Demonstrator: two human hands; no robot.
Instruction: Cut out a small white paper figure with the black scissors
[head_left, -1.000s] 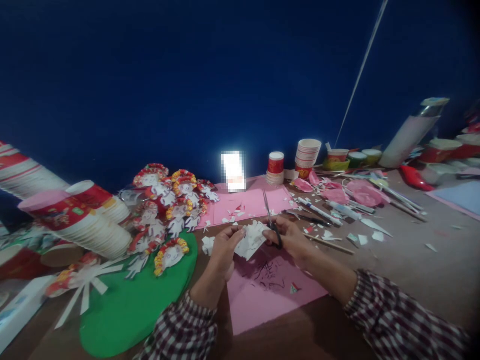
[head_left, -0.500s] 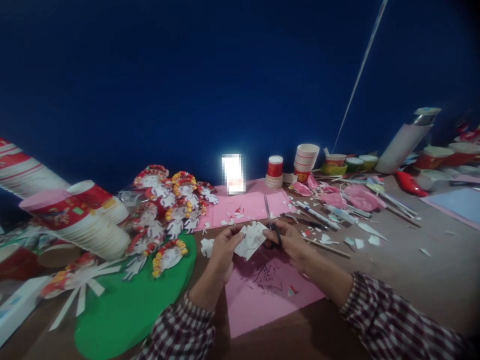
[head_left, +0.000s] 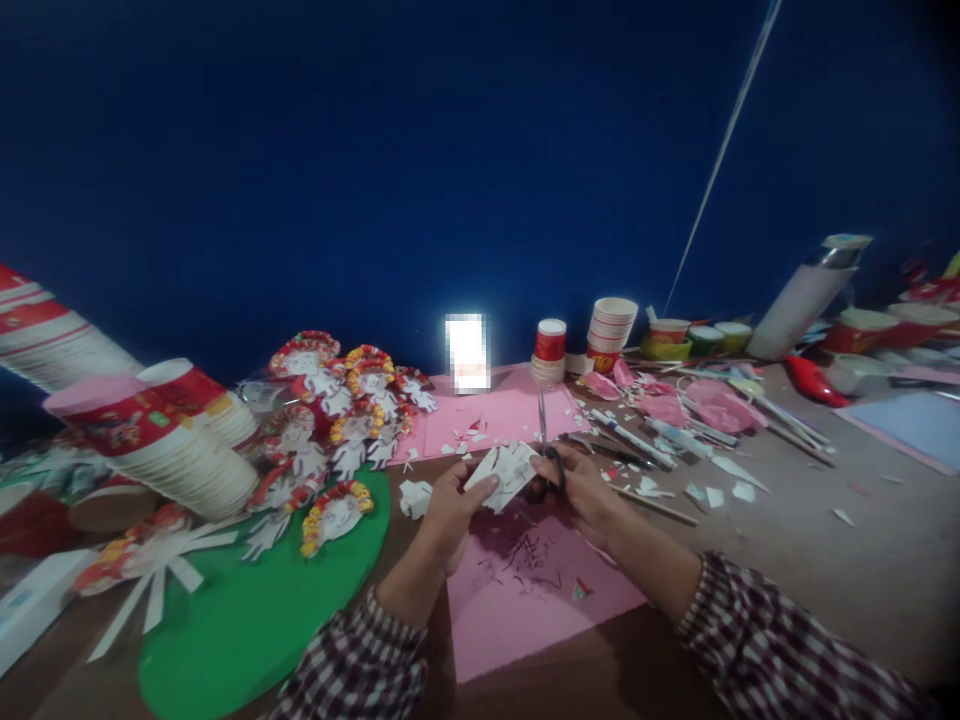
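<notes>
Bench (head_left: pixel 795 590) across lower frame. Green sheet (head_left: pixel 247 630) btm left; pink sheet (head_left: pixel 517 640) btm ctr. R hand (head_left: pixel 589 495), just right of ctr: fingers round scissors (head_left: pixel 555 470), blades up, fingertips also at R edge of white paper (head_left: pixel 506 475). L hand (head_left: pixel 446 515), ctr: fingers pinching paper's L edge. Dark bits (head_left: pixel 529 550) & coloured scrap (head_left: pixel 580 589) on pink sheet.

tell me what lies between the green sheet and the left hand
In the head view, a ragged white paper scrap lies on the tabletop between the green sheet and the left hand.
</notes>
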